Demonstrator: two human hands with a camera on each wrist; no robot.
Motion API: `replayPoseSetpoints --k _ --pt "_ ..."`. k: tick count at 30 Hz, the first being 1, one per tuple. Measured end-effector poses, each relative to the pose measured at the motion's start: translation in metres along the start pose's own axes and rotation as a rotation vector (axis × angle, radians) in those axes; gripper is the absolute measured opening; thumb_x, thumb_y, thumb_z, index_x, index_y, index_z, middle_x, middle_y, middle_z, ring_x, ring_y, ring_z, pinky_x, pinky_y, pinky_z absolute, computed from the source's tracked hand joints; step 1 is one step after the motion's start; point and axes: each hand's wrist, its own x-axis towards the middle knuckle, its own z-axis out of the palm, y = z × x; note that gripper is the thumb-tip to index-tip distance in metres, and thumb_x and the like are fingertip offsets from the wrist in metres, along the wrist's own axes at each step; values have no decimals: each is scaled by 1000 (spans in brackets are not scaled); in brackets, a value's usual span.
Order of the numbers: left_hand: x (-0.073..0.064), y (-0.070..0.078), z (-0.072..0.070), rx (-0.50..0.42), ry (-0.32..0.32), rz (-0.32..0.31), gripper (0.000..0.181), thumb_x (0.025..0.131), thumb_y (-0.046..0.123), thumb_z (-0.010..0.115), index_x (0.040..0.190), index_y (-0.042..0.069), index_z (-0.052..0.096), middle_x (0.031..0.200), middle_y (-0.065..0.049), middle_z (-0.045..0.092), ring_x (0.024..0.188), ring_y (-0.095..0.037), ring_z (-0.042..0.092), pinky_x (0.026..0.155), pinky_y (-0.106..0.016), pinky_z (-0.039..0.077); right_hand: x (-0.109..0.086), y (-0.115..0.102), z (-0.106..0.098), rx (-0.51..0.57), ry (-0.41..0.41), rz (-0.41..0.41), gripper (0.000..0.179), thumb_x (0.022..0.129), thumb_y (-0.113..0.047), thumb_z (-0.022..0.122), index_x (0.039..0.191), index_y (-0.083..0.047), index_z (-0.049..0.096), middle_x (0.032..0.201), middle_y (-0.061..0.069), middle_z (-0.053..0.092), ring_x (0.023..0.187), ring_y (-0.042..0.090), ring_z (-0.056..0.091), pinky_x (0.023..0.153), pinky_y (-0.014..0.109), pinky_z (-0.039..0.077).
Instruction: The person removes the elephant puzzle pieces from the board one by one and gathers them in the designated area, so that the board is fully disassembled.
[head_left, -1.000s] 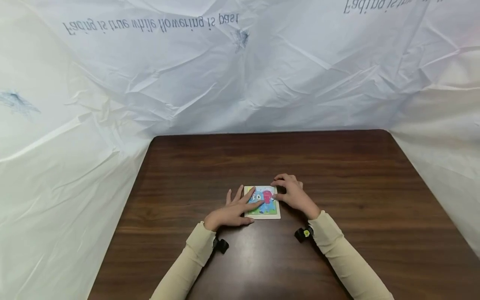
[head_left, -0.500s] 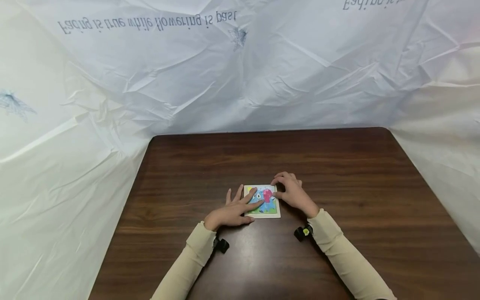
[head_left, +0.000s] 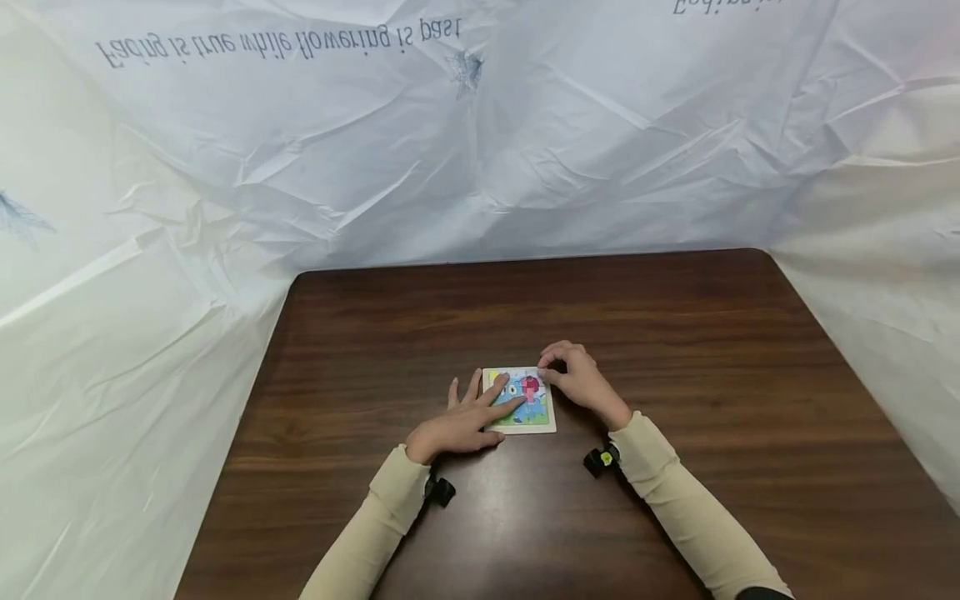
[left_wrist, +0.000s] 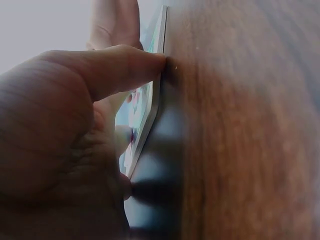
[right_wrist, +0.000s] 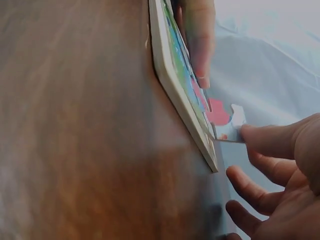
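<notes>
A square jigsaw puzzle (head_left: 549, 421) with a cartoon picture and a pale frame lies flat on the table. Spread across its left side is my left hand (head_left: 459, 427), straight fingers resting on the picture and the thumb at the near edge; the left wrist view has that thumb (left_wrist: 142, 65) against the board's side. At the far right corner my right hand (head_left: 583, 385) pinches a pink and white jigsaw piece (right_wrist: 220, 114) between thumb and index finger. In the right wrist view the piece is tilted up from the board, its lower edge still at the puzzle's surface.
The dark wood-grain table (head_left: 390, 325) extends around the puzzle on all sides. White sheeting (head_left: 375, 150) with printed lettering hangs behind it and along both sides. Black wrist cameras are strapped below each cuff.
My right thumb and index finger have drawn together on the jigsaw piece and tipped it up. My left hand stays in place on the puzzle. The head view has shifted slightly.
</notes>
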Motion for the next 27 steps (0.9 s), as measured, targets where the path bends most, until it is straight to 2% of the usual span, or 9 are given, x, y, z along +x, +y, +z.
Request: replayPoseSetpoints --k 3,7,17,22,27 --pt "1 0 1 4 -5 -6 61 107 30 50 163 27 25 169 -8 -7 148 -45 -22 110 -71 -12 -1 -3 -2 31 -13 -13 5 95 -4 69 91 -4 72 121 20 64 120 42 54 104 63 35" --pt "3 -1 3 20 -5 -21 59 107 32 49 162 28 27 170 -7 -7 148 -44 -23 110 -72 -12 -2 -8 -6 90 -34 -41 6 94 -1 69 89 -4 72 120 22 64 117 39 56 104 59 38" --pt "7 4 3 18 -3 -46 62 106 32 49 163 28 24 170 -7 -5 149 -43 -21 110 -71 -10 -5 -11 -8 58 -71 -117 10 92 -1 72 86 -9 74 116 20 67 112 36 57 100 59 40" --pt "8 8 3 58 -1 -89 64 104 32 49 163 30 23 170 -5 -3 150 -44 -17 111 -71 -7 -7 -15 -6 53 -96 -156 12 90 0 74 84 -11 74 117 19 66 115 38 54 101 62 35" --pt "6 14 2 83 -1 -112 63 105 33 50 163 29 25 170 -7 -1 150 -46 -14 111 -73 -4 -10 -17 -2 -35 -127 -284 11 90 -4 76 84 -14 74 119 14 65 117 35 48 94 61 25"
